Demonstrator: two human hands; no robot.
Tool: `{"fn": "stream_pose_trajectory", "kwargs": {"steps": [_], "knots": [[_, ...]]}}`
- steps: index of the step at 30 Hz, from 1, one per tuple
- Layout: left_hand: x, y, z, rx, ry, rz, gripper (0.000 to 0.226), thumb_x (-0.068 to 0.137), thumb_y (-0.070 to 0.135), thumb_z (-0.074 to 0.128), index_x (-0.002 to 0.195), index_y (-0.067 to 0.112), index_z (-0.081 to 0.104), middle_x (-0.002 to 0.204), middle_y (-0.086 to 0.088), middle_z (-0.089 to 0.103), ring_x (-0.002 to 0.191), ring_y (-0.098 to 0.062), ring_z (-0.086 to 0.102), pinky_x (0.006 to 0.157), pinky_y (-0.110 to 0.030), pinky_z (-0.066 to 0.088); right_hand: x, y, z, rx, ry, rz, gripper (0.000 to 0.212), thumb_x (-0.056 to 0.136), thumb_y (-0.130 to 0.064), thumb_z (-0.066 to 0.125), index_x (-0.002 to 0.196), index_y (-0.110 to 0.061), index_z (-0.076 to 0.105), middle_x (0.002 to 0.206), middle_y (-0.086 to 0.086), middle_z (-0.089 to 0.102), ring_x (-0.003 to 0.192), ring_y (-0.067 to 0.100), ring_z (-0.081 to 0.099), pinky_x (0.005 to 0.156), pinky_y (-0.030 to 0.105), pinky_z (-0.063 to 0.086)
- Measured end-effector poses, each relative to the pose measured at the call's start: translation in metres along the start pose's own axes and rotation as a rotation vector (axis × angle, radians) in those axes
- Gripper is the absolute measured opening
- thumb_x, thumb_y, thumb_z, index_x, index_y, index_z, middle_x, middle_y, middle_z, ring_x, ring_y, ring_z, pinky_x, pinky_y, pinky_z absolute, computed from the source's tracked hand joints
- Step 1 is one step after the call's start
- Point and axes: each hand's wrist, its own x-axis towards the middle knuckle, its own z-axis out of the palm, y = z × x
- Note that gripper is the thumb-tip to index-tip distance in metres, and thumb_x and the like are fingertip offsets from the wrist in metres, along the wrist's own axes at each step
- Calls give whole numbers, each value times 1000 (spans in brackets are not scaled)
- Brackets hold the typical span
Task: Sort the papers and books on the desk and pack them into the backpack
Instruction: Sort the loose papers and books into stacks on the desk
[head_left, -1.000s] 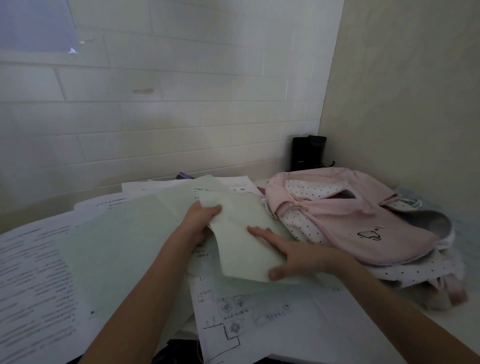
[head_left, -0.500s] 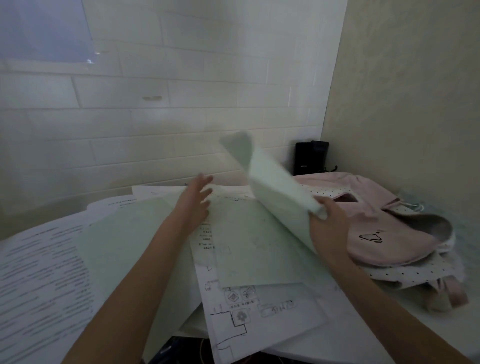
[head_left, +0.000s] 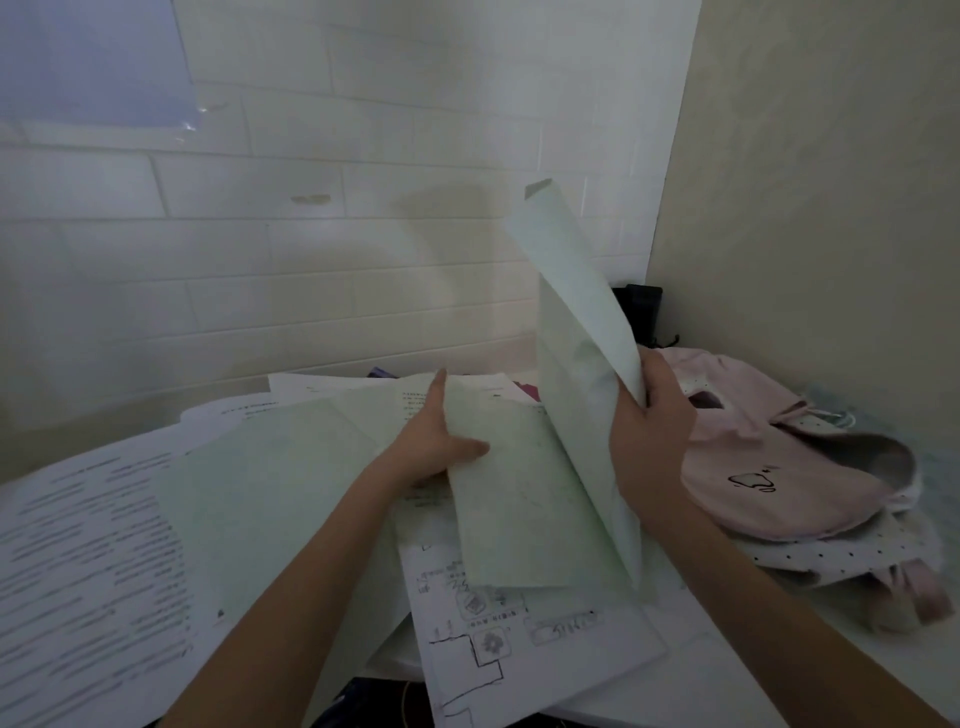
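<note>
our right hand (head_left: 649, 441) grips a pale green sheet (head_left: 576, 332) by its right edge, fingers curled round the paper, and the sheet stands lifted, its top corner curling up against the white tiled wall (head_left: 311, 260). our left hand (head_left: 434, 441) rests on the pile with fingers fairly straight, the forefinger stretched out over a printed page (head_left: 415, 405) and the thumb lying on the left edge of a second green sheet (head_left: 519, 499) that lies flat beneath the raised one; we cannot tell whether the other fingers reach under it. under that sheet lies a white page with a drawn diagram (head_left: 488, 639), hanging over the near edge of the desk (head_left: 727, 691). a larger green sheet (head_left: 270, 509) spreads to the left, and beside it pages of dense printed text (head_left: 83, 561). the pink backpack (head_left: 789, 483) lies slumped on the right of the desk, just beside the papers, its dotted lining showing. a black box (head_left: 644, 312) stands in the corner behind it.
</note>
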Motion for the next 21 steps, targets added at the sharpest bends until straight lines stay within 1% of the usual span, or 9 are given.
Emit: {"fn": "stream_pose_trajectory", "kwargs": {"steps": [1, 3, 6, 9, 12, 14, 16, 19, 21], "knots": [[0, 2, 0, 45, 33, 35, 108, 78, 13, 75, 153, 28, 0, 145, -5, 40, 128, -24, 45, 98, -29, 40, 2, -1, 0, 15, 3, -4, 30, 85, 4, 52, 111, -8, 63, 89, -8, 62, 79, -9, 52, 74, 10, 40], [2, 11, -12, -84, 199, 16, 105, 75, 5, 76, 153, 26, 9, 148, -7, 40, 126, -24, 48, 97, -28, 42, 6, -5, -2, 45, 5, -27, 33, 85, 6, 51, 111, -9, 63, 88, -11, 62, 80, -10, 52, 74, 15, 42], [7, 20, -46, -276, 450, -21, 92, 79, 4, 73, 151, 23, 21, 148, -7, 38, 124, -23, 48, 88, -24, 38, 13, -13, -6, 58, 31, -119, 35, 82, 10, 48, 111, -4, 62, 87, -18, 58, 79, -14, 51, 71, 7, 38], [4, 19, -67, -191, 481, 79, 73, 83, 10, 70, 145, 28, 37, 141, 1, 42, 122, -20, 46, 88, -24, 36, 14, -23, -1, 25, -24, -203, 46, 73, 10, 44, 113, -4, 62, 90, -16, 63, 79, -16, 50, 69, 7, 37], [1, 12, -79, -234, 538, 91, 54, 78, 14, 74, 126, 32, 57, 135, -5, 52, 119, -23, 51, 96, -30, 43, 5, -36, 14, -57, -134, -357, 59, 64, 14, 46, 118, -4, 63, 103, 8, 70, 88, 4, 58, 76, 13, 40], [-1, 4, -92, -282, 571, 67, 49, 70, 18, 79, 115, 29, 63, 123, -10, 61, 110, -27, 59, 97, -39, 49, -1, -47, 27, -118, -207, -421, 62, 65, 16, 50, 122, -6, 61, 108, 13, 70, 93, 16, 59, 78, 13, 38], [-3, -3, -106, -387, 608, 26, 50, 66, 21, 76, 115, 19, 63, 118, -15, 65, 106, -31, 63, 94, -47, 51, -8, -54, 44, -174, -407, -347, 61, 74, 12, 49, 128, -14, 58, 113, 14, 68, 98, 25, 61, 85, 25, 42], [-11, -9, -110, -661, 632, -43, 42, 95, 7, 48, 137, 2, 45, 139, -20, 49, 118, -26, 54, 84, -24, 51, -25, -48, 73, -359, -850, -243, 52, 87, 0, 44, 133, -26, 50, 110, 16, 67, 96, 32, 64, 80, 38, 50], [-12, -12, -113, -927, 661, -104, 37, 97, 0, 44, 134, -5, 45, 134, -23, 51, 121, -30, 52, 84, -18, 44, -42, -41, 85, -452, -976, -242, 49, 90, -6, 47, 136, -25, 45, 107, 17, 66, 93, 35, 63, 75, 37, 49]]}}
